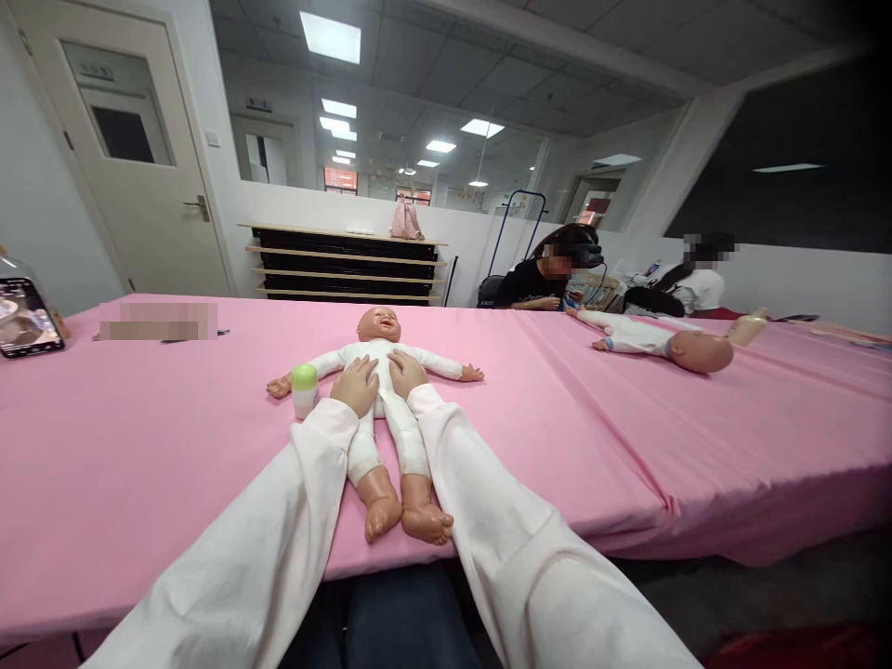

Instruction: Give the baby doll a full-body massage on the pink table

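On the bench (pixel 167 455), resting left hand (pixel 357 385) and right hand (pixel 407 373), loosely spread, upon a doll (pixel 384 369) lying face-up there; probably weighing little, yielding when pressed, needing support beneath head (pixel 369 323) and back.

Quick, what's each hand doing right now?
Left hand: open, resting on the white cloth-bodied baby doll, grasping nothing.
Right hand: open, resting on the same doll, grasping nothing.

Door (pixel 146 209) w/ pane (pixel 139 121) at L; shelf (pixel 341 265) by wht wall (pixel 464 223), under lg window (pixel 418 79); ceiling lights (pixel 331 37) show thru.
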A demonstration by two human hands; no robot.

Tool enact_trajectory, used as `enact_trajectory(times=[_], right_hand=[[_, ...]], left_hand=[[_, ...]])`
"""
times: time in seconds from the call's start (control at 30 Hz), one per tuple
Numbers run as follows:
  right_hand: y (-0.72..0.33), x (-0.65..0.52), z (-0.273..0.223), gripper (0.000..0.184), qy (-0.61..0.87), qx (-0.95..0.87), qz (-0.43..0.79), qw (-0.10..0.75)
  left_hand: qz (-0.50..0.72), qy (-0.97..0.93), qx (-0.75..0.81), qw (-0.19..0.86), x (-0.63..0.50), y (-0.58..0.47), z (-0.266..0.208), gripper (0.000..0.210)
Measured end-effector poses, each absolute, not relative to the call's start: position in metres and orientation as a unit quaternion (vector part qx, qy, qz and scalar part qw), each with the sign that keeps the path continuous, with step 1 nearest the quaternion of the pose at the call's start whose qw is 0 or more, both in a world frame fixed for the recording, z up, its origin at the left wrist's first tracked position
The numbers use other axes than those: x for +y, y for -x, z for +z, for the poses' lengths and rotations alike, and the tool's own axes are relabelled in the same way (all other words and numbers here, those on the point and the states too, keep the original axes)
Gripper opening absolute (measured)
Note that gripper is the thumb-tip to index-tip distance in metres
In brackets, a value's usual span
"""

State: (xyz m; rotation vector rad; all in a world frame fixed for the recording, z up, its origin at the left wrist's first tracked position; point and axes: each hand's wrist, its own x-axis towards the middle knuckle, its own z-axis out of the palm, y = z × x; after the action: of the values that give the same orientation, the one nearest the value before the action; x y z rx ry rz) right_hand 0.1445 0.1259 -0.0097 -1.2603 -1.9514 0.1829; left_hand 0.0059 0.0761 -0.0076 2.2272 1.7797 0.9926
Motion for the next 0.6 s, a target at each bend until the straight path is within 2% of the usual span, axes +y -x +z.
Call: enact_trajectory(times=[0.27,0.4,0.6], right_hand=[[-0.1496,0.1243,-0.01,0.032,0.483,-0.773,0.064,0.407],[-0.1481,0.1247,-0.0099,0.031,0.46,-0.784,0.061,0.412],[-0.143,0.1252,-0.0153,0.024,0.444,-0.788,0.055,0.423]], left_hand=[[0.37,-0.745,0.553,-0.048,0.0729,-0.0021,-0.0067,0.023],[0.385,-0.779,0.492,-0.051,0.075,-0.0015,-0.0101,0.02],[0.403,-0.777,0.481,-0.049,0.0774,-0.0015,-0.0129,0.019]])
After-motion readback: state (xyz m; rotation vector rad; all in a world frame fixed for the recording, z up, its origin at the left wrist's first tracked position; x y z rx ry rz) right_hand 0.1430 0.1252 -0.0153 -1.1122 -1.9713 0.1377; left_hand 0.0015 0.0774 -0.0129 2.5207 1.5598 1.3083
